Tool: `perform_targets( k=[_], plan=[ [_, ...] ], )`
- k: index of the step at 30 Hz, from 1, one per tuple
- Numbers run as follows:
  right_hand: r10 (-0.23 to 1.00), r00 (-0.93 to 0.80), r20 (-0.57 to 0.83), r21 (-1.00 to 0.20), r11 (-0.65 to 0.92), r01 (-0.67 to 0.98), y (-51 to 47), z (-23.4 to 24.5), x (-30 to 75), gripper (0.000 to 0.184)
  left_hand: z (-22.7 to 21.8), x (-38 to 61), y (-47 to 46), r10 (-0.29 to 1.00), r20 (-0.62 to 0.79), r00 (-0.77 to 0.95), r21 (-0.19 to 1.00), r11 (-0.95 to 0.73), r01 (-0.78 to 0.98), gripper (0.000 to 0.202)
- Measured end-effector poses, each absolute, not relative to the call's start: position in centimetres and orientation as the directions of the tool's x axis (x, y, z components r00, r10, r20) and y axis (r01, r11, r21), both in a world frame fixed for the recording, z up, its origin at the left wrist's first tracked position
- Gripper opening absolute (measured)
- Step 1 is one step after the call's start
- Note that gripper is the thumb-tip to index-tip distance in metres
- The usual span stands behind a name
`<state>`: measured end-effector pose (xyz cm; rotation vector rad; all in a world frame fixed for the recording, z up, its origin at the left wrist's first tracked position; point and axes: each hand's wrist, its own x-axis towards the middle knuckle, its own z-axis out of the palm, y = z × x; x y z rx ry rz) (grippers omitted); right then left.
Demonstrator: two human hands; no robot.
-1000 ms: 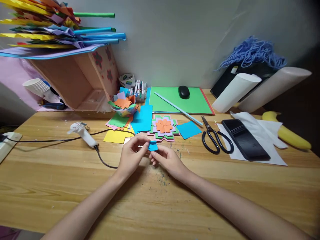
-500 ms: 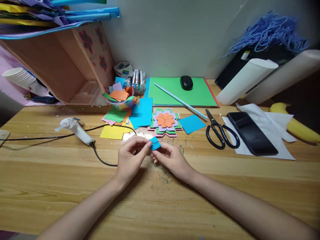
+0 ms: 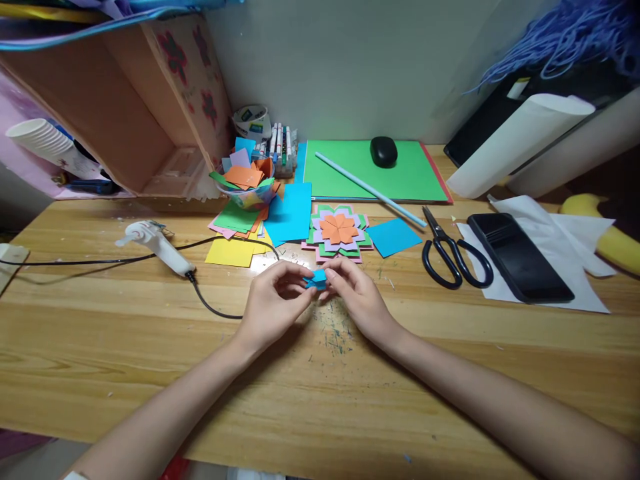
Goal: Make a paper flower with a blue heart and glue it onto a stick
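Observation:
A small folded piece of blue paper [image 3: 316, 279] is held between both hands above the wooden table. My left hand [image 3: 277, 293] pinches its left side with thumb and fingers. On the other side, my right hand [image 3: 354, 290] grips the right edge, thumb toward me. Parts of the paper are hidden by the fingertips. Just beyond the hands lies a layered paper flower [image 3: 339, 231], orange in the centre with lilac, green and pink layers. A flat blue paper square [image 3: 395, 237] rests to the right of the flower.
A white glue gun [image 3: 160, 247] with a black cord lies at left. Black-handled scissors [image 3: 453, 257] and a phone [image 3: 520, 257] are at right. Behind sit a cup of paper scraps [image 3: 247, 187], a green sheet [image 3: 345, 157], a pale blue stick [image 3: 370, 189] and a mouse [image 3: 383, 152].
The blue paper has been turned in my fingers and now shows several folded layers. My right fingers have shifted up onto its right edge. The whole view has tilted slightly downward.

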<state>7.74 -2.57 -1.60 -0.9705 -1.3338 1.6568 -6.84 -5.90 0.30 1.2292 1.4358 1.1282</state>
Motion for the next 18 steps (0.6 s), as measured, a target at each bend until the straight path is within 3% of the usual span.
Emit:
perform_targets(
  k=[4,9,18],
  plan=[
    [0.873,-0.460,-0.161,-0.980,-0.196,-0.030,-1.8,-1.0,8.0,0.022,0.4,-7.1,-5.9,0.998,-0.046,-0.037,0.975,0.053,0.215,0.015],
    [0.868,-0.465,-0.173,-0.982,-0.186,0.017,-1.6,-0.7,8.1,0.025,0.6,-7.7,-5.5,0.990,-0.141,-0.020,0.988,0.142,0.057,0.013],
    [0.849,-0.492,-0.190,-0.981,-0.187,0.056,-1.4,-0.7,8.2,0.024,0.5,-8.5,-5.0,0.963,-0.261,-0.068,0.962,0.253,-0.104,0.033]
  ],
)
